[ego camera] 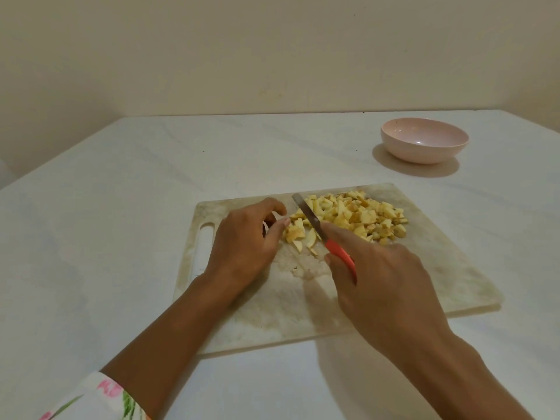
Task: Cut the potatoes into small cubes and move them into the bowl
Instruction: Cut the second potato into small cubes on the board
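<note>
While the right hand (385,277) grips the red-handled knife (307,213), forefinger along its spine, we find the left hand (245,237) curled beside the uncut potato slices (295,233); whether it pinches them we cannot tell. We advise tucked fingertips and short, even cuts. Potato cubes (357,215) lie heaped on the cutting board (424,268), with the pink bowl (424,153) well apart.

head view, looking down, close over table (121,207)

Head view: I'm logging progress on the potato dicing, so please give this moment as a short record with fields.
Potato pieces: heaped on cutting board, larger slices at left
Knife: gripped by right hand, blade over the slices
Left hand: fingers curled, thumb beside slices
Bowl: empty, beyond the board, on table
</note>
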